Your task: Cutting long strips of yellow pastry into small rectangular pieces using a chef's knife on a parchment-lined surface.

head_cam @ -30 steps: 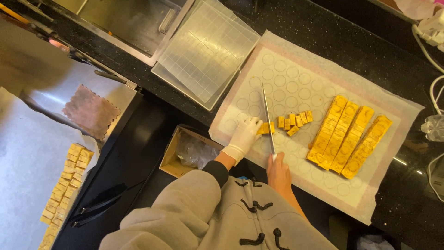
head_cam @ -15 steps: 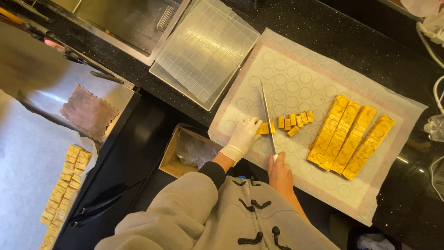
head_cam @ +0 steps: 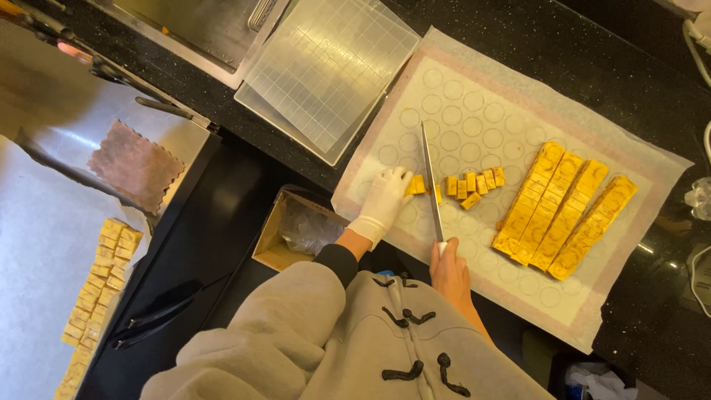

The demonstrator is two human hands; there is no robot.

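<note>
Two hands working: gloved left hand (head_cam: 384, 201) is pinching yellow strip (head_cam: 416, 184), fingers together; right hand (head_cam: 449, 268) is gripping knife (head_cam: 430, 181).

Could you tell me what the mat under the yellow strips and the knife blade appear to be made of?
The mat looks like a silicone baking sheet: pale, matte, printed with rings, lying limp and flat. The knife blade, held by the right hand, seems to be bright polished steel, thin and reflective.

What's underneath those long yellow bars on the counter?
The yellow bars lie on a pale baking mat printed with circles, over white paper. The mat directly beneath them is covered.
</note>
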